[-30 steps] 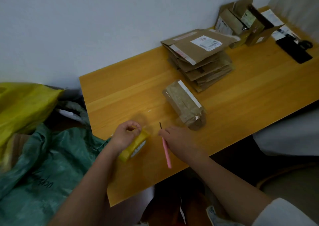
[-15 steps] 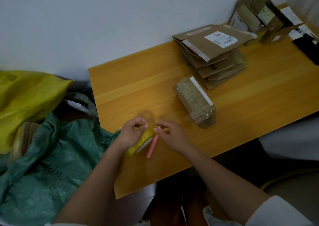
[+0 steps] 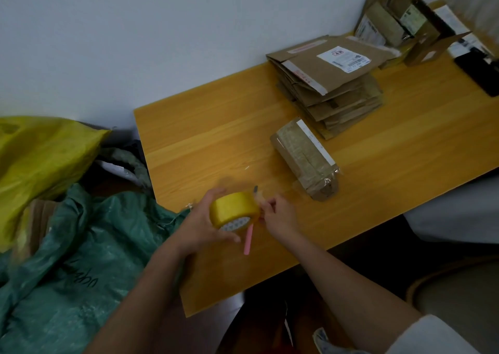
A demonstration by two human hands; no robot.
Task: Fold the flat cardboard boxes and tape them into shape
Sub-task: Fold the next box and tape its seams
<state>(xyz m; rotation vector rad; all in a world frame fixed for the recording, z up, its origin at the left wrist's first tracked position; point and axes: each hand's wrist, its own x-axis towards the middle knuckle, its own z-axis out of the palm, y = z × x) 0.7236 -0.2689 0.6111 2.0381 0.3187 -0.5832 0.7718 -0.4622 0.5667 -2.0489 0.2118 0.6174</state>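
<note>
— Holding the yellow tape roll [image 3: 234, 210] above the wooden table [image 3: 405, 148], is that the left hand [image 3: 201, 225]?

— Yes. Its fingers and thumb curl round the roll, which is tipped so the white core faces down toward the person. The right hand [image 3: 279, 217] sits just right of the roll, fingers bent and pinching at the roll's edge; whether it has the loose tape end I cannot tell, that spot is blurred.

— And the pink stick?

— A pink craft knife [image 3: 248, 238], gripped by the right hand too. Its handle pokes out below the roll, its dark tip shows above the roll, and the middle is hidden behind the roll and fingers.

— Where are the boxes?

— One taped cardboard box [image 3: 303, 157] lies on the table up and right of the roll, clear tape ragged at its near end. Beyond it, further from the roll, a stack of flat cardboard boxes [image 3: 332, 83] with a shipping label on top. Past that, opened cartons [image 3: 399, 26] at the wall, partly cut off by the frame's edge, and a dark flat object [image 3: 478, 70], cropped and unidentifiable.

— Left of the roll?

— A green plastic bag [image 3: 81, 259] and a yellow bag [image 3: 40, 159], off the table; their contents are hidden.
</note>
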